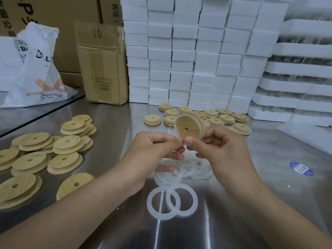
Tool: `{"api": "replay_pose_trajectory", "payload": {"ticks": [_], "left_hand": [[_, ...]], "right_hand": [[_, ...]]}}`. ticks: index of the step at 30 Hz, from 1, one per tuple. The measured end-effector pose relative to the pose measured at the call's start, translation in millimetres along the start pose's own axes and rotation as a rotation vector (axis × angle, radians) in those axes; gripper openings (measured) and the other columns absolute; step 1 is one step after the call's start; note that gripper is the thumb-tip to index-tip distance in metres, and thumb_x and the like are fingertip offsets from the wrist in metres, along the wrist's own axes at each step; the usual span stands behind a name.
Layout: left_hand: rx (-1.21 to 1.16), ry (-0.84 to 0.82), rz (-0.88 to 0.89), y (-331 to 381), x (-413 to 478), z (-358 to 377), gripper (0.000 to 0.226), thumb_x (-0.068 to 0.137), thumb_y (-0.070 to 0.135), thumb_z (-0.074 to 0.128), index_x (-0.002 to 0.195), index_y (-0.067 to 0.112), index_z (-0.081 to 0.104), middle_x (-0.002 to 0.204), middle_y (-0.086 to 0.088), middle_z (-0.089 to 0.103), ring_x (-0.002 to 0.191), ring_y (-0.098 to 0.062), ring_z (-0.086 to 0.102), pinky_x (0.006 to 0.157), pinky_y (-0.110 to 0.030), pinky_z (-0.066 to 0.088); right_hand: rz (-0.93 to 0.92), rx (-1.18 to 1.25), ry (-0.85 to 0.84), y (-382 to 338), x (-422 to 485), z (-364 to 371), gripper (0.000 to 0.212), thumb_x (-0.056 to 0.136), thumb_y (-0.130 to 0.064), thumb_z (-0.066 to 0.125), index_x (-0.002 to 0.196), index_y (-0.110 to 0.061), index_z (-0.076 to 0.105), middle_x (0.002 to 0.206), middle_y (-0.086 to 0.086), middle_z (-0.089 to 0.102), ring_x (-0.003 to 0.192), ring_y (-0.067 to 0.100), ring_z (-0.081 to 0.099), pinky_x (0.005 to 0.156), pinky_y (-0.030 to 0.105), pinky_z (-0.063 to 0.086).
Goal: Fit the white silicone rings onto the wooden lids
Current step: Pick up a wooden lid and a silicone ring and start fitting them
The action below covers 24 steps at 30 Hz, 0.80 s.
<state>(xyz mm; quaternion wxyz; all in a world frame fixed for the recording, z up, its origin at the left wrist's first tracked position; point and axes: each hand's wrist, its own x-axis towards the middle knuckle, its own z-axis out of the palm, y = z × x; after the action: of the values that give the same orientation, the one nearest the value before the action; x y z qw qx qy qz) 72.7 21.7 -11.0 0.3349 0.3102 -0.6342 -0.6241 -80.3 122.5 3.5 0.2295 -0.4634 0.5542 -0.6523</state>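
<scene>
I hold one round wooden lid (188, 127) with a centre hole upright above the steel table. A white silicone ring (177, 125) sits partly around its rim. My right hand (222, 150) grips the lid from the right, thumb at its lower edge. My left hand (156, 150) pinches the ring at the lid's bottom left. Loose white rings (172, 200) lie on the table below my hands. Bare wooden lids (45, 153) are heaped at the left. Lids with rings on them (212, 116) lie in rows behind my hands.
Stacked white foam boxes (197, 56) form a wall at the back and right. A cardboard box (102, 63) and a white plastic bag (37, 69) stand at the back left. A blue sticker (301, 168) lies on the steel table (269, 177) at the right.
</scene>
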Motion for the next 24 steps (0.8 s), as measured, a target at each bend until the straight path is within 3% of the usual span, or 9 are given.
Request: {"api": "replay_pose_trajectory", "payload": {"ticks": [3, 9, 14, 19, 21, 24], "left_hand": [[0.068, 0.005, 0.049, 3.5, 3.2, -3.1, 0.013, 0.094, 0.032, 0.082, 0.087, 0.022, 0.086, 0.091, -0.002, 0.083, 0.087, -0.012, 0.080, 0.064, -0.025, 0.059], [0.151, -0.021, 0.101, 10.7, 6.6, -7.0, 0.013, 0.094, 0.030, 0.082, 0.090, 0.018, 0.084, 0.090, -0.001, 0.083, 0.086, -0.011, 0.081, 0.063, -0.021, 0.060], [0.044, -0.010, 0.074, 17.0, 6.5, -15.7, 0.014, 0.095, 0.029, 0.080, 0.091, 0.016, 0.085, 0.094, -0.002, 0.083, 0.086, -0.010, 0.080, 0.063, -0.022, 0.059], [0.014, -0.023, 0.072, 14.9, 3.3, -17.1, 0.012, 0.095, 0.030, 0.080, 0.092, 0.020, 0.085, 0.096, -0.004, 0.082, 0.085, -0.011, 0.078, 0.064, -0.023, 0.058], [0.008, -0.020, 0.068, 13.0, 3.3, -14.6, 0.009, 0.094, 0.028, 0.081, 0.090, 0.021, 0.084, 0.095, -0.003, 0.082, 0.085, -0.011, 0.078, 0.064, -0.025, 0.059], [-0.042, 0.006, 0.067, 11.2, 4.9, -13.3, 0.005, 0.092, 0.025, 0.084, 0.089, 0.021, 0.082, 0.093, -0.002, 0.081, 0.083, -0.013, 0.078, 0.062, -0.026, 0.059]], "right_hand": [[0.024, 0.017, 0.041, 0.0, 2.7, -2.3, 0.014, 0.081, -0.020, 0.089, 0.080, -0.014, 0.075, 0.078, 0.005, 0.080, 0.077, 0.017, 0.079, 0.063, 0.016, 0.056], [0.082, 0.039, 0.088, -3.1, 2.7, -3.4, 0.036, 0.070, -0.041, 0.086, 0.090, -0.013, 0.077, 0.083, 0.003, 0.082, 0.081, 0.013, 0.080, 0.072, 0.030, 0.048], [0.100, 0.035, 0.034, -7.2, 4.8, 0.3, 0.025, 0.067, -0.041, 0.086, 0.077, -0.020, 0.075, 0.080, 0.005, 0.080, 0.077, 0.014, 0.080, 0.069, 0.031, 0.043], [0.088, -0.037, -0.012, -6.6, 5.0, -2.3, 0.040, 0.066, -0.043, 0.084, 0.092, -0.014, 0.080, 0.083, 0.008, 0.081, 0.075, 0.014, 0.079, 0.074, 0.035, 0.047], [0.075, -0.058, -0.024, -4.0, 5.1, -5.3, 0.033, 0.068, -0.042, 0.084, 0.090, -0.017, 0.080, 0.082, 0.008, 0.081, 0.074, 0.016, 0.080, 0.074, 0.033, 0.049], [0.050, -0.071, -0.060, -2.5, 6.6, -8.1, 0.008, 0.078, -0.029, 0.086, 0.083, -0.025, 0.081, 0.077, 0.007, 0.080, 0.072, 0.016, 0.079, 0.064, 0.017, 0.051]]}}
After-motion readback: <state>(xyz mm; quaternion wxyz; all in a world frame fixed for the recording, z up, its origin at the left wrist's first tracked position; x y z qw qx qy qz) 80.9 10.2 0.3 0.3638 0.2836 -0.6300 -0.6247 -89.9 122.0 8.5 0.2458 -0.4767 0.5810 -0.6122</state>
